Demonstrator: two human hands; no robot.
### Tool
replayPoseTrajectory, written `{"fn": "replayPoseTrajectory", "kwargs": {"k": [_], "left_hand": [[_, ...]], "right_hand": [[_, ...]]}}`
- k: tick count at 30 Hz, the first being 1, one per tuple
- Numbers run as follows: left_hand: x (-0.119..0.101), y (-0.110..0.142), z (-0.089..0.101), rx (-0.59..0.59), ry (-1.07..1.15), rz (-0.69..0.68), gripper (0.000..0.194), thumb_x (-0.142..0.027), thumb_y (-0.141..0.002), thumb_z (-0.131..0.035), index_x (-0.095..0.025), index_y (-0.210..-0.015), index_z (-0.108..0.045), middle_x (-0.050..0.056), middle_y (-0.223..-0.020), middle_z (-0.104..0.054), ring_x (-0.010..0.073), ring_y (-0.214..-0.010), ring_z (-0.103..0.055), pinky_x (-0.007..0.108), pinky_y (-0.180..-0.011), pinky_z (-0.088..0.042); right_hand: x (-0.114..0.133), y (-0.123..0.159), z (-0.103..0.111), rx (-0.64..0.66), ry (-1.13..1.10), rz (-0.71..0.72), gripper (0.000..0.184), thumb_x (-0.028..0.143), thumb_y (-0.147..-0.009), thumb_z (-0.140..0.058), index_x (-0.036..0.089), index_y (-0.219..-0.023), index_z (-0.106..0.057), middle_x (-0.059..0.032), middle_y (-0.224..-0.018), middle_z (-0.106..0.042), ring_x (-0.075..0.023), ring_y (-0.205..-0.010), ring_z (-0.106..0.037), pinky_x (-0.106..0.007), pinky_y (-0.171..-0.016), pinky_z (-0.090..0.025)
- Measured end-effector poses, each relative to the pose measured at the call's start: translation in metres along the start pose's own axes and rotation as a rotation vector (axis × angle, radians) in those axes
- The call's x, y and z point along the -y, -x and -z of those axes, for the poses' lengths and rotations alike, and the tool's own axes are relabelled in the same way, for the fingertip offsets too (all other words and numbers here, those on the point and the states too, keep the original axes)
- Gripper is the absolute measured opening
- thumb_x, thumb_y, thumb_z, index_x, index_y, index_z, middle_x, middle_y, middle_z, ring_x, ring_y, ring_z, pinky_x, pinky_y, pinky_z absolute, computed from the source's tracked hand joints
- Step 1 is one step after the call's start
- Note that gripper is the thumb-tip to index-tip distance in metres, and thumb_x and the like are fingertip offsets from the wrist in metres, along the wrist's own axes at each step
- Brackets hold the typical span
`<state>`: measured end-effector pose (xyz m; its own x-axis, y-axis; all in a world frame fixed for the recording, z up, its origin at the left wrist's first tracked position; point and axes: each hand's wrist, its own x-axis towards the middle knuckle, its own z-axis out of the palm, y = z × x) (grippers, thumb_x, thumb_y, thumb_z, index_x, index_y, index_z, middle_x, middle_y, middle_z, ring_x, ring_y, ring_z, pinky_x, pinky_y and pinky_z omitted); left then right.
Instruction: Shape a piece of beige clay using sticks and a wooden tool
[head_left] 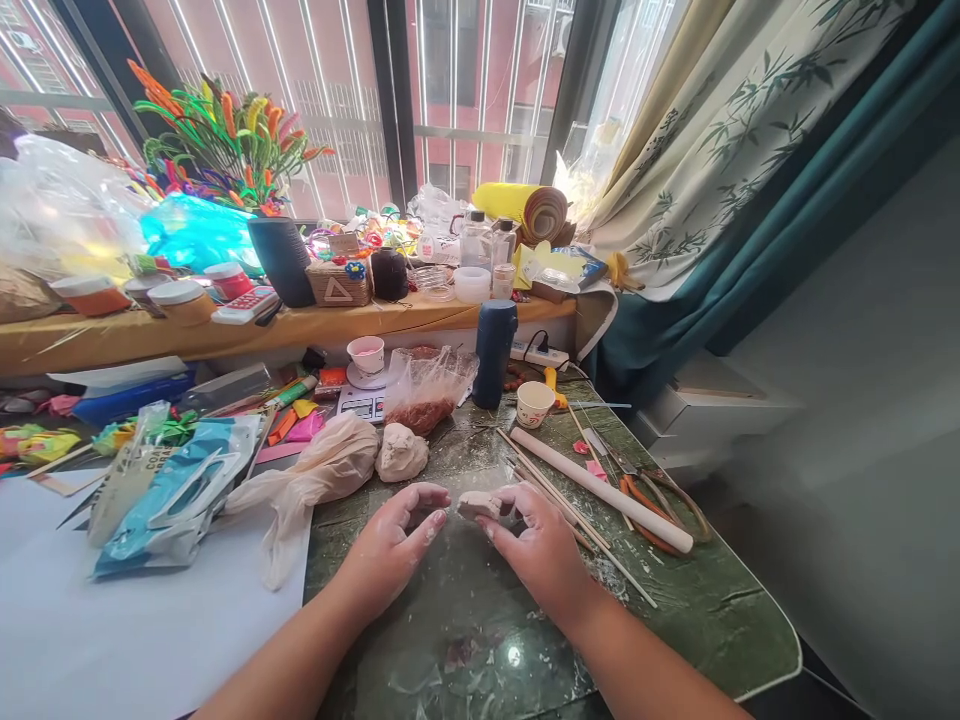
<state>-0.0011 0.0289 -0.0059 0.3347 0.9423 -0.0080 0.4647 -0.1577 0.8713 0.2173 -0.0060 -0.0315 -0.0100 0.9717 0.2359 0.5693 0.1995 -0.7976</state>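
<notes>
My right hand (536, 540) is closed round a small pale lump of clay (480, 505), which sticks out to the left of its fingers, low over the green marble table (480, 620). My left hand (397, 535) rests just left of it with curled fingers dusted in white; nothing shows inside them. A bigger lump of clay (401, 452) lies on the table beyond the left hand, beside a crumpled beige bag (319, 475).
A white rolling pin (600, 487) and thin wooden sticks (570, 510) lie right of my hands, with pliers (660, 500) beyond. A paper cup (535, 403), a dark bottle (493, 352), a plastic bag of red material (427, 392) and a blue packet (176, 490) stand behind. The shelf holds many craft items.
</notes>
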Motion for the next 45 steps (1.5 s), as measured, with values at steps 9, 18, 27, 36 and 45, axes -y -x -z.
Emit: {"fn": "replayPoseTrajectory", "kwargs": {"k": [9,18,27,36,45], "left_hand": [[0.004,0.001,0.000,0.024,-0.011,-0.065,0.031,-0.036,-0.090,-0.060,-0.024,-0.117,-0.071,0.008,-0.120,-0.074,0.0278,-0.111,-0.068,0.041,-0.099,-0.052],[-0.004,0.003,-0.001,0.133,-0.017,-0.117,0.017,-0.030,-0.086,-0.067,-0.024,-0.098,-0.076,0.003,-0.096,-0.078,0.0235,-0.090,-0.071,0.032,-0.084,-0.054],[0.003,0.002,-0.002,-0.010,0.091,-0.038,0.032,-0.035,-0.085,-0.069,-0.021,-0.114,-0.069,0.010,-0.118,-0.074,0.0262,-0.098,-0.071,0.039,-0.091,-0.056],[0.005,-0.001,0.000,-0.057,0.105,-0.023,0.025,-0.038,-0.092,-0.061,-0.022,-0.109,-0.069,0.007,-0.110,-0.075,0.0254,-0.105,-0.069,0.038,-0.095,-0.054],[-0.001,0.003,0.000,0.069,-0.028,-0.077,0.038,-0.026,-0.075,-0.077,-0.027,-0.113,-0.074,0.005,-0.117,-0.076,0.0277,-0.107,-0.068,0.037,-0.095,-0.054]], "right_hand": [[-0.002,0.002,-0.004,0.128,0.084,0.062,0.005,0.022,-0.088,-0.071,0.024,-0.092,-0.068,-0.0019,-0.088,-0.068,-0.0220,-0.085,-0.063,-0.032,-0.076,-0.048],[0.004,0.011,-0.007,0.191,-0.177,0.100,0.046,0.023,-0.083,-0.073,0.026,-0.127,-0.059,-0.0058,-0.117,-0.069,-0.0236,-0.106,-0.065,-0.037,-0.095,-0.051],[0.002,0.006,-0.001,0.066,-0.066,0.206,0.021,0.024,-0.093,-0.063,0.026,-0.114,-0.067,-0.0064,-0.106,-0.071,-0.0248,-0.101,-0.065,-0.039,-0.092,-0.051],[0.000,0.002,-0.004,0.107,0.035,0.212,0.016,0.015,-0.089,-0.062,0.025,-0.101,-0.066,-0.0035,-0.094,-0.068,-0.0227,-0.091,-0.062,-0.036,-0.086,-0.050],[-0.006,0.006,-0.011,0.145,0.031,0.200,0.020,0.017,-0.086,-0.064,0.025,-0.105,-0.066,-0.0044,-0.096,-0.068,-0.0240,-0.094,-0.063,-0.038,-0.088,-0.050]]}}
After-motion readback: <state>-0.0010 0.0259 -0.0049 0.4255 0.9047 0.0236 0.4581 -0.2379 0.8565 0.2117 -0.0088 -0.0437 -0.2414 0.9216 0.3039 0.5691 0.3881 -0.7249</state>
